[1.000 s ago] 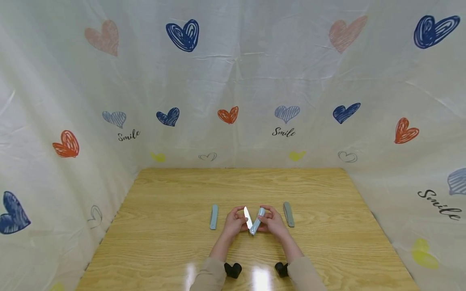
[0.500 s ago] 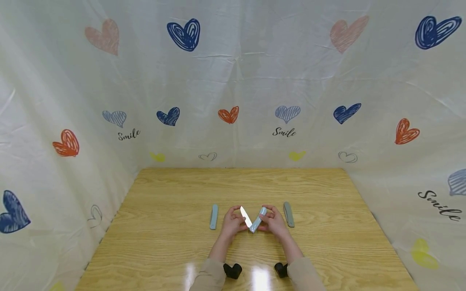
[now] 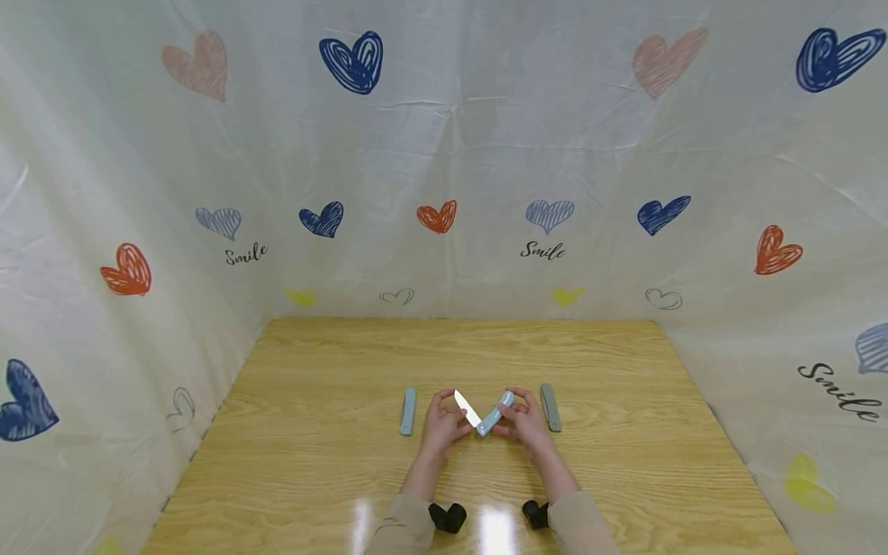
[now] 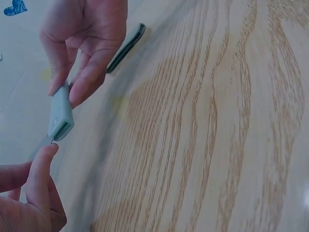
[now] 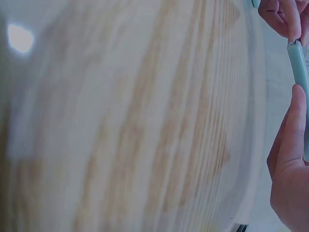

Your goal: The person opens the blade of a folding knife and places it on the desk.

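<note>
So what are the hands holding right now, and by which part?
A knife: the left hand pinches its blade, the right hand grips its handle.

**Centre obstructed, far and outer table passable**

Passage between left hand and right hand is blocked by a half-open folding knife, gripped by both; its V is opened toward the far side. The left flank is narrowed by a light-blue folded knife, the right by a grey-green one. Free tabletop is found beyond, up to the curtain, and outward on both sides. The near side is bounded by forearms (a strip is left between, pinched by black wrist gear).
</note>
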The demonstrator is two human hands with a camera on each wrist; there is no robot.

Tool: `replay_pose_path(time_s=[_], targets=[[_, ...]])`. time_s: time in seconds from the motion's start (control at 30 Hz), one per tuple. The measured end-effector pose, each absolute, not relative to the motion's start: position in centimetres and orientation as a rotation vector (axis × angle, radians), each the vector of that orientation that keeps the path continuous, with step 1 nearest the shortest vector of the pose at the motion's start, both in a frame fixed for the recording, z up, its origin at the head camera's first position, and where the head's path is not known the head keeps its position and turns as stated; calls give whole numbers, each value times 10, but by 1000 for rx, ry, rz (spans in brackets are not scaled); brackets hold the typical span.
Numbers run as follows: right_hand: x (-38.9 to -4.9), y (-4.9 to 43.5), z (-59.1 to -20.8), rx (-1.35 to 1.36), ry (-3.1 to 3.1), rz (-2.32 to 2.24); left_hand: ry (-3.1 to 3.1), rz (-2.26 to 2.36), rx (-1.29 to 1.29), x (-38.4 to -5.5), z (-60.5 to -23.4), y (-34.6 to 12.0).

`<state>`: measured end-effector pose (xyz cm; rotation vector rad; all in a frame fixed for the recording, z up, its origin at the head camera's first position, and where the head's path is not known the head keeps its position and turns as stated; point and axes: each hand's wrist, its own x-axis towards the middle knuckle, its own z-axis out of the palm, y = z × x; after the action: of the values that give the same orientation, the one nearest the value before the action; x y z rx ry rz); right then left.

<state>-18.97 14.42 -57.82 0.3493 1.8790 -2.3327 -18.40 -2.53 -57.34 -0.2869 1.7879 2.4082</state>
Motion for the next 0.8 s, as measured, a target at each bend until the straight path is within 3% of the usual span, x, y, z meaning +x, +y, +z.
replay_pose_path(time_s=[0.8], targets=[[-186, 138, -571, 417, 1769, -2563, 1756, 2568, -437, -186, -571, -16]])
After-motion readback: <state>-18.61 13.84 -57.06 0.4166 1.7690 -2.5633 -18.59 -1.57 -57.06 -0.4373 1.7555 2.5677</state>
